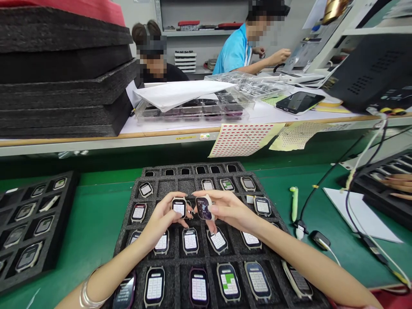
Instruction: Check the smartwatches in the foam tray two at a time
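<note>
My left hand [161, 221] holds a small smartwatch body [179, 207] with a lit white screen, pinched between thumb and fingers. My right hand [225, 209] grips a second watch body [204, 208] with a dark, coloured screen. Both hover close together over a black foam tray [174, 187] on the green bench. The tray's pockets hold several more watch bodies with lit screens, such as one [190, 240] just below my hands. Some pockets near the tray's far side are bare.
A second foam tray [64, 201] with watch bodies lies at the left. A green pen [294, 204], cables [354, 214] and white paper [363, 214] lie at the right. Black foam sheets [64, 86] are stacked on the shelf. Two people sit behind it.
</note>
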`<state>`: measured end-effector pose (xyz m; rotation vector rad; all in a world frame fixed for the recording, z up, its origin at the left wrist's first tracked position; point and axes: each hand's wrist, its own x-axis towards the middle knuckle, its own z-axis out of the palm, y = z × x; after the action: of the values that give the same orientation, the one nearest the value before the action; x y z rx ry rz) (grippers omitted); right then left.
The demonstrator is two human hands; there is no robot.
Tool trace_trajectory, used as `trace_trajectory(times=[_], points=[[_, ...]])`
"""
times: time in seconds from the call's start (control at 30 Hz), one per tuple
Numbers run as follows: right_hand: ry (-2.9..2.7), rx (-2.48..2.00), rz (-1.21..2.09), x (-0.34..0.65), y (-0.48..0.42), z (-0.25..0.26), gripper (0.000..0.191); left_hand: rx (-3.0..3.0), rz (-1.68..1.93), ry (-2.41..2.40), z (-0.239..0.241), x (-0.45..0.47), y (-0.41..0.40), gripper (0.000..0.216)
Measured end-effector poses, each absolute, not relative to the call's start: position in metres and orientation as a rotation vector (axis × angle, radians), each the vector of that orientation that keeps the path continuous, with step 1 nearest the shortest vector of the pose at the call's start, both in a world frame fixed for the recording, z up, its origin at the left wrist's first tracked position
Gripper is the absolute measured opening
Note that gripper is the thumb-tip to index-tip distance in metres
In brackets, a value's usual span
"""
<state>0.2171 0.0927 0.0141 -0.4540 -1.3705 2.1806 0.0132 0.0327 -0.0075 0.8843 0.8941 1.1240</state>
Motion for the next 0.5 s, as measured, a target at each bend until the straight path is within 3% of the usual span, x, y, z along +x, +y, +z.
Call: trace_trajectory(times=[0.5], points=[[-1.413,-0.430,2.162,0.2186,0.0952,0.0135,0.050,0.879,1.108,0.915,-0.0066,0.0141,0.0335,0.039]])
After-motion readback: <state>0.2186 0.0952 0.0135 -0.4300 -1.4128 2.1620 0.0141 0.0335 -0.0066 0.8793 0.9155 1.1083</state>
